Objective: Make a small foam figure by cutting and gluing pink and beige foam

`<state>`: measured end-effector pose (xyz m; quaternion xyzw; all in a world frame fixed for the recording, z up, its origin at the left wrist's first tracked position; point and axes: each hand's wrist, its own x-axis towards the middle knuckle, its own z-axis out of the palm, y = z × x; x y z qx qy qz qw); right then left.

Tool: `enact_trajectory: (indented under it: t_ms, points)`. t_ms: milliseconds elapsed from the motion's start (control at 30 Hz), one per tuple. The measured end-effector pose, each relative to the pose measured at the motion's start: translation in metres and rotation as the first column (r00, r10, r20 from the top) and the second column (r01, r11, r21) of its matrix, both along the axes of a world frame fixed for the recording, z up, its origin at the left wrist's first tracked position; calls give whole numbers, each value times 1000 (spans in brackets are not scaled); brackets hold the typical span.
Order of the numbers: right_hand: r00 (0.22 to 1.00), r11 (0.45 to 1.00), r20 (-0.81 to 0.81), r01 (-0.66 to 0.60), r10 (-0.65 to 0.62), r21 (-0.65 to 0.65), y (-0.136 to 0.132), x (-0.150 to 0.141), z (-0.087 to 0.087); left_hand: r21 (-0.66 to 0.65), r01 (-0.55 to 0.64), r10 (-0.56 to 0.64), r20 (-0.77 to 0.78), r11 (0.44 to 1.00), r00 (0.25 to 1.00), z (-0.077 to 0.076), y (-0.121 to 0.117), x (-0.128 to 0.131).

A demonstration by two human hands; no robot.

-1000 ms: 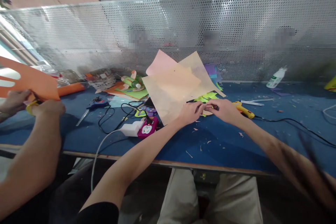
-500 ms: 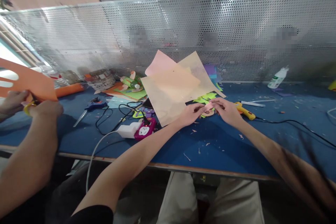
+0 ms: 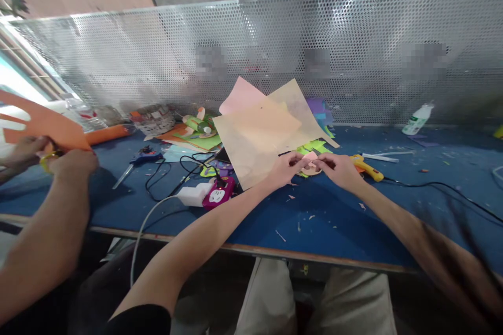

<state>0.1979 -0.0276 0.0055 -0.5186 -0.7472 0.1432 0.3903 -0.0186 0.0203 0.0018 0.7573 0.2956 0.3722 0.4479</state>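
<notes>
Between my two hands is a small pink paper piece (image 3: 310,157), pinched at its edges. My left hand (image 3: 290,168) has its fingertips closed on the left side of it. On the other side my right hand (image 3: 337,168) pinches it with thumb and fingers. Just under the piece, a small peach-coloured cutout (image 3: 311,169) shows between the fingers; its shape is partly hidden. Large cream paper (image 3: 251,141) lies left of and behind my hands, overlapping a pink sheet (image 3: 241,95). Bright green paper scraps (image 3: 314,145) lie behind the fingers.
A yellow glue gun (image 3: 367,168) and its cord lie at right, near a white bottle (image 3: 418,119). A magenta power adapter (image 3: 218,192), cables and a blue glue gun (image 3: 143,157) are at left. A co-worker's hands (image 3: 73,162) hold yellow-handled scissors (image 3: 48,160) at orange paper (image 3: 47,123).
The pink piece has turned between my fingers and now stands more upright, with the peach cutout showing more beneath it. The whole view has shifted slightly.
</notes>
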Motion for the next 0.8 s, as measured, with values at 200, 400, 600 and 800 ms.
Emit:
enact_trajectory:
  t_ms: [200, 400, 600, 800]
  points:
    - [999, 999, 14, 29, -30, 29, 2, 2, -2, 8, 38, -38, -54, 999, 998, -1, -3, -1]
    - [993, 1000, 117, -6, 6, 2, 2, 3, 0, 95, 112, -101, -116, 989, 988, 4, -6, -3]
    - [990, 1000, 136, -25, 26, -8, -3, -2, 7, 38, 171, -164, -138, 985, 977, 8, -12, -4]
    - [985, 997, 160, -67, 71, -34, -6, -5, 9, 200, 189, -149, -196, 961, 969, 11, -14, -4]
